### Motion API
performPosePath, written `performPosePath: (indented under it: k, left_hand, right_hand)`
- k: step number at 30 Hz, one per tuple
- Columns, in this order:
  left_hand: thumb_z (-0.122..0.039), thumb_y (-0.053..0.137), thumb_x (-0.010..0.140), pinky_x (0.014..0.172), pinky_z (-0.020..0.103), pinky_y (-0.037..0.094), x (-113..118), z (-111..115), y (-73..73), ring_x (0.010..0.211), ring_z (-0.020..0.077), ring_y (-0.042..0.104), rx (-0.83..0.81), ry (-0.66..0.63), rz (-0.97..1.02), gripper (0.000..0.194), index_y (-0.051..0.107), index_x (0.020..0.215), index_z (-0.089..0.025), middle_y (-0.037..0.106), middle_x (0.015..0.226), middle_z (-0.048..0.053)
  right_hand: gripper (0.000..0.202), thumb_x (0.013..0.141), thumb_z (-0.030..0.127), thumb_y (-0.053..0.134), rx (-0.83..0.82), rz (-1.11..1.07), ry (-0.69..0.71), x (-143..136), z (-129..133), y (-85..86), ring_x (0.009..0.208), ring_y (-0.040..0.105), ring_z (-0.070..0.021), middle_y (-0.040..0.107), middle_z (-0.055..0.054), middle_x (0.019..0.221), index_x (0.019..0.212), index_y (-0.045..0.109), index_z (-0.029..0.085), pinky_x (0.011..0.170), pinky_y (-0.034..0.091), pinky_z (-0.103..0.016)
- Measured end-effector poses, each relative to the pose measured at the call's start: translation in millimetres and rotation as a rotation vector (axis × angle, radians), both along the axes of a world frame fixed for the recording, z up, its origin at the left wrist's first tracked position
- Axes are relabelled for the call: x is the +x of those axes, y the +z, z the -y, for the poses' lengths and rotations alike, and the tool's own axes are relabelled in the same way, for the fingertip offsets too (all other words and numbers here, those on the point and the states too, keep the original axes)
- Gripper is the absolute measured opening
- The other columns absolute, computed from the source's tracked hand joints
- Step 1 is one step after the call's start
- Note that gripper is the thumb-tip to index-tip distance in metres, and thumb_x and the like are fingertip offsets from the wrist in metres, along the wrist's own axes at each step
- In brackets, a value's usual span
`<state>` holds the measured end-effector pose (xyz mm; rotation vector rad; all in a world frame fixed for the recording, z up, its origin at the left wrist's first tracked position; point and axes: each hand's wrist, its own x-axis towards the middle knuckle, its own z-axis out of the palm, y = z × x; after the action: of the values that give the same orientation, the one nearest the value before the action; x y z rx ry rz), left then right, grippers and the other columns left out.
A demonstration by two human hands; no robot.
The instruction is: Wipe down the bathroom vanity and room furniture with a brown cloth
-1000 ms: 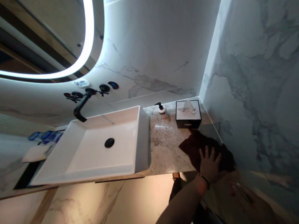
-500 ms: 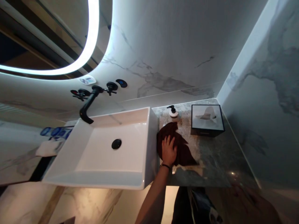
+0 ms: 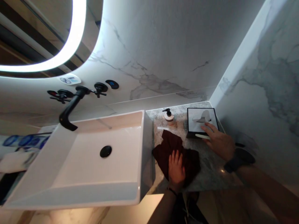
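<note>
My left hand [image 3: 176, 169] lies with fingers extended on a crumpled dark red cloth [image 3: 169, 141], pressing it to the stone counter beside the basin. At the right, my right hand [image 3: 218, 141], with a dark band on the wrist, grips the near right edge of a black-framed tissue box [image 3: 198, 114]. Its fingers rest on the light top and the thumb is low at the front. By the thumb shows a slim pale strip [image 3: 202, 136]; what it is I cannot tell. Behind the cloth stands a small white pump bottle [image 3: 169, 118] with a black head.
A white rectangular basin [image 3: 143, 146] with a black drain [image 3: 106, 151] takes up the left. Over it juts a black wall faucet [image 3: 70, 112]. Blue-patterned cups [image 3: 29, 140] and a white folded cloth [image 3: 17, 161] sit at far left. A marble wall [image 3: 268, 93] bounds the right.
My right hand has come up from the dim lower right onto the tissue box. My left hand has moved the red cloth toward the counter's front, and the view has shifted right.
</note>
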<state>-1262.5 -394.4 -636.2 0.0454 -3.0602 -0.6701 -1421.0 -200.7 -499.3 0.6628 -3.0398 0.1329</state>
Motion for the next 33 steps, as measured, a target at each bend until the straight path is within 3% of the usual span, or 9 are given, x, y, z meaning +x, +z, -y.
performPosePath:
  k: [3, 6, 9, 15, 18, 22, 25, 28, 33]
  left_hand:
    - [-0.003, 0.043, 0.073, 0.113, 0.053, 0.027, 36.6, -26.5, -3.2, 0.141, 0.0248, 0.023, 0.145, -0.241, -0.001, 0.059, 0.050, 0.130, -0.018, 0.040, 0.147, 0.007]
    - [-0.005, 0.043, 0.074, 0.109, 0.049, 0.035, 22.1, -36.3, 6.4, 0.133, 0.0246, 0.036, 0.266, -0.301, 0.025, 0.055, 0.053, 0.127, -0.016, 0.048, 0.140, 0.009]
    - [-0.006, 0.046, 0.074, 0.105, 0.043, 0.040, -8.0, -24.5, 26.0, 0.125, 0.0247, 0.044, 0.262, -0.227, 0.123, 0.056, 0.053, 0.128, -0.018, 0.051, 0.137, 0.007]
    - [-0.001, 0.040, 0.080, 0.097, 0.049, 0.042, -19.4, 42.2, 64.4, 0.120, 0.0317, 0.047, -0.181, 0.125, 0.271, 0.047, 0.058, 0.122, -0.011, 0.050, 0.136, 0.017]
    - [-0.011, 0.054, 0.080, 0.097, 0.055, 0.040, -36.6, 53.0, 89.7, 0.118, 0.0355, 0.048, -0.239, 0.161, 0.227, 0.041, 0.058, 0.121, -0.010, 0.052, 0.131, 0.021]
    - [-0.023, 0.062, 0.081, 0.102, 0.045, 0.040, -88.0, 22.0, 131.9, 0.118, 0.0268, 0.048, 0.026, 0.022, -0.093, 0.043, 0.053, 0.122, -0.016, 0.054, 0.127, 0.013]
    - [-0.033, 0.067, 0.078, 0.102, 0.044, 0.040, -127.3, -14.7, 153.9, 0.116, 0.0259, 0.048, 0.146, -0.114, -0.229, 0.050, 0.049, 0.122, -0.016, 0.056, 0.123, 0.012]
    - [-0.034, 0.069, 0.075, 0.102, 0.047, 0.038, -155.1, -44.2, 159.6, 0.116, 0.0284, 0.046, 0.117, -0.203, -0.262, 0.054, 0.048, 0.120, -0.012, 0.054, 0.122, 0.014]
    - [-0.008, 0.051, 0.080, 0.090, 0.040, 0.045, -175.4, -53.3, 153.0, 0.098, 0.0240, 0.051, 0.070, -0.233, -0.205, 0.014, 0.060, 0.088, -0.014, 0.061, 0.095, 0.009]
  right_hand:
    - [0.051, 0.084, 0.023, 0.065, 0.083, 0.047, 0.051, -15.0, -1.8, -3.3, 0.087, 0.063, -0.0225, 0.039, 0.002, 0.142, 0.132, 0.047, 0.019, 0.063, 0.057, -0.036]
    - [0.057, 0.082, 0.019, 0.064, 0.134, 0.081, 0.068, -24.4, -4.4, -4.2, 0.087, 0.063, -0.0239, 0.036, 0.000, 0.144, 0.135, 0.044, 0.019, 0.065, 0.057, -0.037]
    - [0.058, 0.082, 0.016, 0.060, 0.158, 0.123, 0.059, -30.0, -5.6, -3.2, 0.083, 0.063, -0.0248, 0.039, -0.004, 0.142, 0.137, 0.043, 0.019, 0.065, 0.056, -0.038]
    - [0.055, 0.079, 0.013, 0.056, 0.084, 0.145, 0.104, -20.7, -18.5, -6.7, 0.087, 0.063, -0.0244, 0.042, -0.002, 0.140, 0.133, 0.048, 0.019, 0.066, 0.056, -0.036]
    - [0.060, 0.074, 0.006, 0.051, 0.028, 0.119, 0.104, -2.6, -26.7, -7.4, 0.084, 0.063, -0.0222, 0.044, 0.001, 0.139, 0.132, 0.049, 0.021, 0.063, 0.054, -0.033]
    - [0.045, 0.077, 0.014, 0.048, -0.176, 0.047, 0.048, 23.7, -38.5, -1.5, 0.086, 0.063, -0.0223, 0.051, -0.002, 0.131, 0.121, 0.055, 0.020, 0.064, 0.052, -0.033]
    - [0.026, 0.085, 0.026, 0.046, -0.427, -0.022, -0.088, 30.5, -44.7, 2.6, 0.087, 0.061, -0.0221, 0.061, -0.006, 0.106, 0.105, 0.060, 0.018, 0.071, 0.049, -0.033]
    - [0.034, 0.085, 0.041, 0.047, -0.582, -0.034, -0.299, 20.6, -39.3, 0.7, 0.082, 0.059, -0.0240, 0.061, -0.009, 0.092, 0.100, 0.063, 0.015, 0.072, 0.046, -0.035]
    - [0.040, 0.079, 0.047, 0.045, -0.682, 0.060, -0.435, -5.2, -20.8, -8.0, 0.077, 0.056, -0.0243, 0.059, -0.010, 0.087, 0.091, 0.066, 0.016, 0.068, 0.042, -0.035]
